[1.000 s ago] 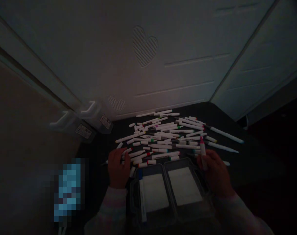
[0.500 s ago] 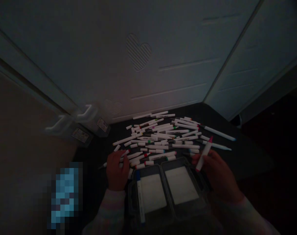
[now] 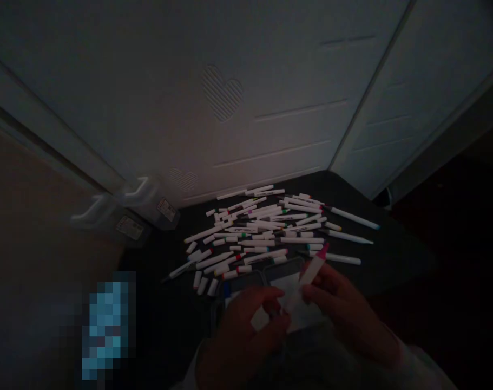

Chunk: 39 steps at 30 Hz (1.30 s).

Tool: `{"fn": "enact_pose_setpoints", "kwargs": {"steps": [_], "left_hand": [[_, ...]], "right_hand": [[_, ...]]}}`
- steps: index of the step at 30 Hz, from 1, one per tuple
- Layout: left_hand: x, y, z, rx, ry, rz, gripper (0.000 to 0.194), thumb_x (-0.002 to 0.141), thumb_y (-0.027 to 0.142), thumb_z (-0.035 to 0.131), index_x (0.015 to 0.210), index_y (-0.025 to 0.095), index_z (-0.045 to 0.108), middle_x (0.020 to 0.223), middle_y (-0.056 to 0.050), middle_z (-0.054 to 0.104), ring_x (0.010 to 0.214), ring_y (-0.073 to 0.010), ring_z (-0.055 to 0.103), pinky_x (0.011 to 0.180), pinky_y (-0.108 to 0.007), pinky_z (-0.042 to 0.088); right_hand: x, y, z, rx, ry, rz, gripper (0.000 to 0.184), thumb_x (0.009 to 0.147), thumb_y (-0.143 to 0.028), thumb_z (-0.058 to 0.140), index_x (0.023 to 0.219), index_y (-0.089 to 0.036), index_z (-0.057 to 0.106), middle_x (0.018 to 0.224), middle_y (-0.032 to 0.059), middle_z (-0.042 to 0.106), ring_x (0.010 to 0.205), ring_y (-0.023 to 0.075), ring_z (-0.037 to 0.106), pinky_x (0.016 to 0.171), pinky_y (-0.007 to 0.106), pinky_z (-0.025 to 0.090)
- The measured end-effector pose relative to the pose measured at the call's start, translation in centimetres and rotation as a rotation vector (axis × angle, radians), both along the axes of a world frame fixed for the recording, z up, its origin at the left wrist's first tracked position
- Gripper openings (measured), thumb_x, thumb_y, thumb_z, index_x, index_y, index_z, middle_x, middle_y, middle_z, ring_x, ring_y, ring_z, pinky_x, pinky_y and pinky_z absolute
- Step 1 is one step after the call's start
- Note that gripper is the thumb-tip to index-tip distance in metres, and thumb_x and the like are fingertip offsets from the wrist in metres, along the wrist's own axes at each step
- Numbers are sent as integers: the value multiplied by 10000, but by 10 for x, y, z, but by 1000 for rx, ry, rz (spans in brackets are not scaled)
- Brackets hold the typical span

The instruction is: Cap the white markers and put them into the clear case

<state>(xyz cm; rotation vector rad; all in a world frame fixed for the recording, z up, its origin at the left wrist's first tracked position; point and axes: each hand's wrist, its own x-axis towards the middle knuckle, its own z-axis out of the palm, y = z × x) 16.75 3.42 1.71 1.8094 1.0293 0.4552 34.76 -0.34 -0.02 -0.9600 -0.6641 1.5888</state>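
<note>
In the head view my right hand [image 3: 339,303] grips a white marker [image 3: 311,269] with a pink upper end, held tilted above the right half of an open clear plastic case [image 3: 284,264]. Close by, my left hand [image 3: 250,325] hovers over the case's left half, thumb and fingers pinched round something small and dim that I cannot make out. White sheets [image 3: 303,311] line the case. Behind my left hand, the blue end of another marker [image 3: 227,288] shows in the case. A heap of white markers and loose caps [image 3: 262,227] spreads beyond it.
Two clear plastic boxes [image 3: 151,206] with handles and labels stand at the left back of the dark table [image 3: 396,265]. A pale panel [image 3: 287,130] with a heart relief rises behind the heap. A pixelated blue patch [image 3: 108,319] covers the lower left.
My left hand has left the near left side of the heap and moved right, over the case. My right hand has brought the marker leftward, towards it. The view has shifted slightly.
</note>
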Motion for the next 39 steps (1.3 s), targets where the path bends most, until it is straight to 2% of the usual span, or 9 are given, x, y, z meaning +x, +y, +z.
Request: {"fn": "enact_pose_setpoints", "kwargs": {"steps": [3,7,13,16,21,25,30,35,39], "left_hand": [[4,-7,1,-92,66,-5,295,765,358,547,1001,194,615,879,-41,629,802,-170,556,699,-257,437],[5,-11,-5,-64,125,-7,240,788,353,515,901,181,640,820,-42,628,758,-169,543,713,-267,420],[-12,-2,-11,-25,125,132,270,816,390,454,886,201,633,772,-20,637,707,-158,552,644,-244,421],[-20,2,-11,-22,105,197,287,819,414,447,817,194,631,755,-18,644,696,-154,566,630,-234,435],[-3,-4,-12,128,134,111,252,825,364,456,946,230,631,827,-19,667,748,-149,602,662,-218,477],[14,-9,-9,243,144,-19,221,829,303,459,957,252,632,851,-13,672,784,-137,619,739,-212,494],[3,5,-11,241,159,-19,257,825,308,465,1012,239,629,907,-22,681,842,-139,631,783,-222,502],[-32,25,-20,225,297,308,342,783,486,471,945,244,650,978,-19,680,898,-187,630,805,-282,510],[-55,38,-26,237,382,485,393,727,557,488,898,243,650,987,-31,672,946,-232,612,806,-335,502]], "right_hand": [[-6,-4,-2,0,-36,76,239,723,-330,682,892,-203,571,729,-5,588,662,108,544,590,211,403],[-10,-7,-7,37,-193,111,231,748,-377,646,851,-190,558,712,-14,523,672,109,499,646,246,399],[2,-2,-12,21,-339,-6,232,755,-400,623,853,-195,580,654,-22,483,616,96,446,570,209,373],[13,-2,-14,21,-405,-45,252,776,-417,588,916,-208,593,710,0,523,662,119,490,587,222,404],[11,-7,-10,266,-589,129,353,828,-377,531,1155,-247,556,1093,63,555,1034,190,488,891,306,381],[-7,-8,-12,281,-466,149,305,866,-358,479,1124,-217,562,1079,71,575,1010,183,522,895,320,388],[-2,-4,-25,196,-342,-142,239,842,-404,511,905,-192,601,912,47,608,839,155,554,750,269,429],[38,0,-43,87,-410,-472,212,837,-409,517,847,-200,548,770,8,576,699,129,518,639,242,403],[61,3,-62,68,-546,-600,190,856,-388,486,877,-199,489,756,6,550,694,131,494,656,259,380]]}}
